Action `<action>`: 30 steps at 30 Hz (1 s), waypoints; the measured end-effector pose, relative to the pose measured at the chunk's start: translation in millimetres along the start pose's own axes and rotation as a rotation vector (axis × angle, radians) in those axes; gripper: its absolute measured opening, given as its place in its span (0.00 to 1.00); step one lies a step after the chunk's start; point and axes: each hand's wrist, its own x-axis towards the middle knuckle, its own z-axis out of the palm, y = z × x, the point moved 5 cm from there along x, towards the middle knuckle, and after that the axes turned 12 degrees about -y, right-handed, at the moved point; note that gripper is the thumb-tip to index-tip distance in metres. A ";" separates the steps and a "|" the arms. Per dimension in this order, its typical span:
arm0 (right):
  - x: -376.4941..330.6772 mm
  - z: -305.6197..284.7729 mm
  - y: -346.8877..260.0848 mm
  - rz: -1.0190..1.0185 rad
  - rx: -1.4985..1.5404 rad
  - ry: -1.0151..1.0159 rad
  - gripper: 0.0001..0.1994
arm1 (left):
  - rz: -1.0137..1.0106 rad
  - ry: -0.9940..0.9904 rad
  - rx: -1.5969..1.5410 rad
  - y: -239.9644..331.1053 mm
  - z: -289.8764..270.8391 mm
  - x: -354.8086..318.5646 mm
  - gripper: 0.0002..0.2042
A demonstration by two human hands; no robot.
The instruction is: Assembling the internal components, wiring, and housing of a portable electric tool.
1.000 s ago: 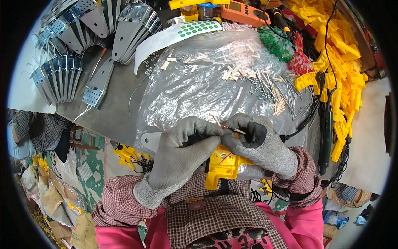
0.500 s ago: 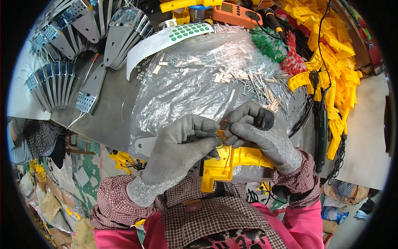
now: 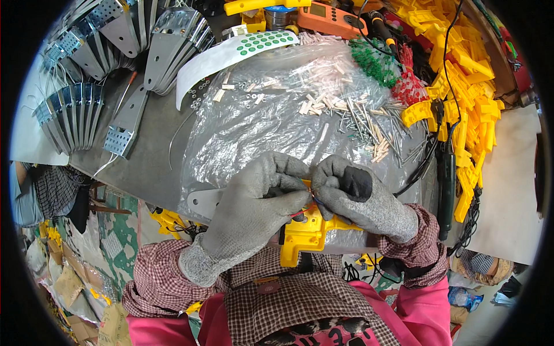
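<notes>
Both my hands wear grey gloves and meet at the fingertips above a yellow plastic housing (image 3: 303,237) at the table's near edge. My left hand (image 3: 245,199) is closed in a pinch on thin wires; a red wire (image 3: 298,213) shows just below its fingertips. Closed too, my right hand (image 3: 360,196) pinches at the same wires from the other side, and its fingers hide part of the housing's handle. The wire ends between the fingertips are too small to make out. A grey metal plate (image 3: 202,203) with holes sticks out left of the housing, partly behind my left hand.
Beyond my hands, plastic film (image 3: 248,132) bears loose screws (image 3: 360,118) and small pale sleeves. Perforated metal plates (image 3: 173,52) stand at the left. Green (image 3: 375,64) and red bundles, an orange multimeter (image 3: 329,22), yellow housings (image 3: 461,69) and a black corded tool (image 3: 446,184) lie rightward.
My right hand has tilted and come down over the housing's handle, its fingertips now meeting the left ones. A red wire has come into sight below the left fingertips.
</notes>
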 end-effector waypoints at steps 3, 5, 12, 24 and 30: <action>-1.8 1.0 -5.3 -0.006 -0.090 -0.014 0.08 | 0.008 -0.021 0.010 -1.6 -2.2 -0.2 0.10; -3.2 -0.9 -1.6 -0.009 -0.151 0.000 0.08 | -0.010 -0.042 0.030 -0.1 -1.4 -0.3 0.09; -9.6 -3.9 -9.3 -0.029 -0.456 0.044 0.10 | -0.072 -0.021 0.064 7.7 1.0 -1.9 0.07; -2.4 2.6 -1.2 -0.008 -0.089 0.110 0.08 | 0.623 -0.032 1.640 16.7 31.9 -20.5 0.16; -13.4 4.2 -12.4 -0.214 -0.681 0.128 0.07 | -0.062 -0.148 0.110 11.4 6.7 4.6 0.16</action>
